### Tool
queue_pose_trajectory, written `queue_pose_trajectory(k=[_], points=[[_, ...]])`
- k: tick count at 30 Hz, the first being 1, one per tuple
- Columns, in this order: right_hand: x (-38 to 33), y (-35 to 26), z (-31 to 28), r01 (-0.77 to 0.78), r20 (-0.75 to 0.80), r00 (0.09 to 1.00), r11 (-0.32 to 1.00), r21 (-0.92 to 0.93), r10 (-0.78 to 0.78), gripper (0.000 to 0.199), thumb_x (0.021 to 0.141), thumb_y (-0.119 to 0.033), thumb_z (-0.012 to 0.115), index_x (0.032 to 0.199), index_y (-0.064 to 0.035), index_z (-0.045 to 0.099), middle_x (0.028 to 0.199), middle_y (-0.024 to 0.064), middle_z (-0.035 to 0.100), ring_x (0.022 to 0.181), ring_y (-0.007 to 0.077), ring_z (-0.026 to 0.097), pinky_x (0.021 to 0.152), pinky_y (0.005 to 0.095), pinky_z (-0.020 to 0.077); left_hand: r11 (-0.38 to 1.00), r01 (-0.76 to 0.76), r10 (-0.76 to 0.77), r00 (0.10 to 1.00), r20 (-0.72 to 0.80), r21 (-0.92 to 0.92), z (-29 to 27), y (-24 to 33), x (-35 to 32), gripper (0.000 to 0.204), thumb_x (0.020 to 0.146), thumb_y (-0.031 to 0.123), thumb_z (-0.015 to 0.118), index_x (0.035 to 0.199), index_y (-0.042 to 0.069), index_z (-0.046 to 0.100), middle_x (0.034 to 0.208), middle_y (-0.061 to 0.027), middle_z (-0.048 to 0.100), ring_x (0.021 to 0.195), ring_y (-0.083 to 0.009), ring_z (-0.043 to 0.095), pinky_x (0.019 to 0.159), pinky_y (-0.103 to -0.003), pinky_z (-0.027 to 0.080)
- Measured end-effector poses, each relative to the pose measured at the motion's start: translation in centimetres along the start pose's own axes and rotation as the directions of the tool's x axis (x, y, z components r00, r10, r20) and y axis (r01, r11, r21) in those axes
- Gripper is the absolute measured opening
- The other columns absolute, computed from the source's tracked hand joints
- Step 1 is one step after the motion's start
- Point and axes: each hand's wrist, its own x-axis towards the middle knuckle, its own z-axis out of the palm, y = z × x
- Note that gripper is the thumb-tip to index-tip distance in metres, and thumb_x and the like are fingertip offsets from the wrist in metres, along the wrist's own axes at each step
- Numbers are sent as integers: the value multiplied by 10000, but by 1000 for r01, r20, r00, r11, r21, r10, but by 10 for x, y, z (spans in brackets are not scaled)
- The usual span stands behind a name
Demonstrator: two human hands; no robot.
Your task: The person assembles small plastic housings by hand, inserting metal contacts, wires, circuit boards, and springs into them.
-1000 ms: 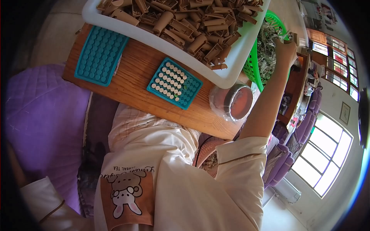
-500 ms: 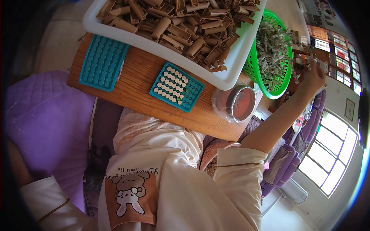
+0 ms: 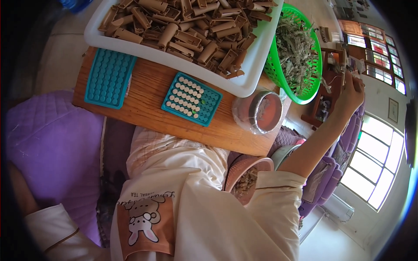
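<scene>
1. Green basket [image 3: 273,64] of greyish strips [image 3: 296,56] sat at two o'clock.
2. Right hand [image 3: 352,92] was past it toward three o'clock, curled narrow; I couldn't tell its contents.
3. Left hand was out of view.

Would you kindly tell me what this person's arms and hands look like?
The left sleeve and right sleeve are short, loose and cream-white, each with a thin brown stripe near the hem. The right hand wears no glove; the left hand is out of view.

Green basket [image 3: 273,64], teal trays [image 3: 109,78]
</scene>
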Motion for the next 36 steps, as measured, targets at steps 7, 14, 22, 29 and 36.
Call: queue_pose_trajectory(k=[7,14,22,29,36], points=[[-14,0,13,-382,291,897,915,130,333,67,758,-34,577,801,-62,532,603,-56,436,480,10,343,417,142,249,999,51,-52,998,-36,-17,2,14,-8,294,779,170,498,1036,30,471,929,-26,489,687,-57,435,543,-154,339],[-9,25,-4,-633,609,714,690,352,345,79,795,-26,520,800,-97,488,640,-61,430,465,3,286,405,161,218,999,32,-32,997,-74,-3,6,48,-12,283,782,160,494,1035,34,471,928,-18,486,677,-43,429,532,-142,333],[-24,33,4,-641,620,727,616,457,296,110,798,-3,498,839,-89,443,626,-49,385,463,15,263,411,154,214,999,43,-44,992,-121,-11,12,73,-8,271,786,148,489,1033,39,472,926,-8,483,666,-27,421,520,-127,326],[-54,-62,20,-506,623,780,646,571,60,217,757,-50,564,884,-61,389,543,-55,297,455,14,224,422,157,188,967,149,-172,981,95,206,38,66,-17,293,797,214,486,1044,61,449,929,2,480,706,-16,433,580,-138,348],[-113,-137,67,-682,720,637,233,693,-276,362,656,-117,681,776,-75,343,692,10,432,512,69,405,429,183,330,855,-283,228,958,174,435,59,63,-38,734,727,590,469,1197,40,345,1042,-69,466,861,-102,424,763,-225,315]])
